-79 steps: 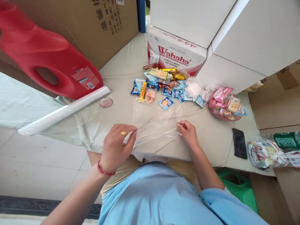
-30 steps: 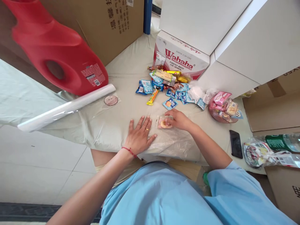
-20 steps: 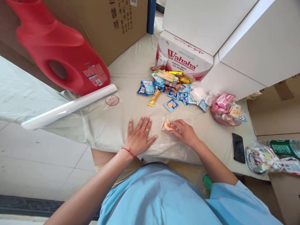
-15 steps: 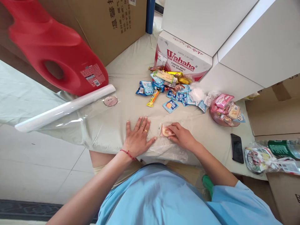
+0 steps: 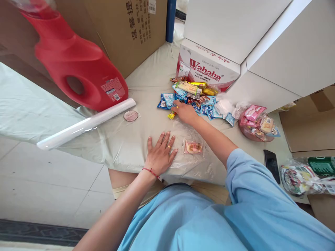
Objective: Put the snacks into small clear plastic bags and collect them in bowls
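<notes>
My left hand [image 5: 161, 153] lies flat with spread fingers on the cloth-covered surface, wearing a ring and a red string bracelet. My right hand [image 5: 185, 112] reaches forward to the snack pile. Its fingers are bent down around a small yellow-and-orange wrapped snack bar [image 5: 171, 115], which they partly cover; the thumb is hidden. Blue snack packets [image 5: 167, 99] lie just beyond those fingers. In front of me, right of my left hand, a wrapped pinkish snack [image 5: 193, 147] rests on a sheet of clear plastic film [image 5: 180, 161].
A white roll of film [image 5: 86, 123] and a red jug [image 5: 89, 73] stand at left, with a round pink disc [image 5: 131, 115] nearby. Behind the snacks is a Wahaha carton [image 5: 206, 69]. At right are a bowl of snacks [image 5: 255, 136], a phone [image 5: 272, 165] and a bagged item [image 5: 295, 179].
My right hand has let go of the pinkish snack, leaving it on the film, and has moved forward to the yellow-and-orange bar. My left hand stays flat. The view has shifted slightly.
</notes>
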### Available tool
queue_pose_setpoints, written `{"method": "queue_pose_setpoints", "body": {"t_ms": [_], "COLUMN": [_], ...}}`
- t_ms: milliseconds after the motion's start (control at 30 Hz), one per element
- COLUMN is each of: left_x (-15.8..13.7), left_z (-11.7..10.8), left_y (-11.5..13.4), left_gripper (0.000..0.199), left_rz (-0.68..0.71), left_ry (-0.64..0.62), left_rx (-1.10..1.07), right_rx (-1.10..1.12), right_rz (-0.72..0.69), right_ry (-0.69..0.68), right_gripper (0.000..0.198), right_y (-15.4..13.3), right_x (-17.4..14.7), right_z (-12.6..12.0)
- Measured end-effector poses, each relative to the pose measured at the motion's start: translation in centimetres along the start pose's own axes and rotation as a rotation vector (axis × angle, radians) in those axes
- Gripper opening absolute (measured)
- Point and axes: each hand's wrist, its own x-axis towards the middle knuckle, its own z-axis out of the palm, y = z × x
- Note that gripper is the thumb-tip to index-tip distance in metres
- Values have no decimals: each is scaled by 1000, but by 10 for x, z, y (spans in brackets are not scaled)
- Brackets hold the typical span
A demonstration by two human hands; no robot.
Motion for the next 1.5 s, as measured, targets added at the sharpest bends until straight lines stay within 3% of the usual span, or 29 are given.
{"method": "queue_pose_setpoints", "body": {"t_ms": [133, 267, 367, 467, 600, 767, 1067, 1167, 1267, 1367, 1500], "left_x": [-1, -1, 0, 0, -1, -1, 2, -5, -16, -24, -23], "left_z": [1, 0, 0, 0, 2, 1, 3, -4, -16, -23, -24], "left_y": [0, -1, -1, -2, -3, -5, -5, -2, 0, -3, -18], "left_gripper": [62, 61, 61, 61, 61, 60, 63, 59, 54, 53, 50], "left_rz": [2, 8, 4, 12, 22, 31, 5, -17, 90, 248, 207], "left_ry": [4, 9, 7, 8, 34, 29, 34, 140, 262, 197, -8], "left_rx": [-20, -37, -36, -24, 10, 47, 62, 75, 90, 67, 22], "right_rx": [0, 56, 93, 103, 97, 132, 190, 225, 256, 293, 370], "right_rz": [102, 126, 60, -27, -39, -8, 160, 208, 214, 215, 143], "right_ry": [185, 385, 255, 52, -9, 114, 119, 107, 119, 156, 283], "right_gripper": [43, 55, 57, 52, 45, 53, 48, 48, 47, 49, 60], "right_y": [14, 30, 25, 7, -17, -30, -33, -38, -42, -43, -38], "right_x": [-26, -102, -159, -189, -194, -195, -212, -211, -207, -208, -231], "right_z": [-16, -42, -46, -26, 16, 45, 59, 59, 57, 55, 53]}}
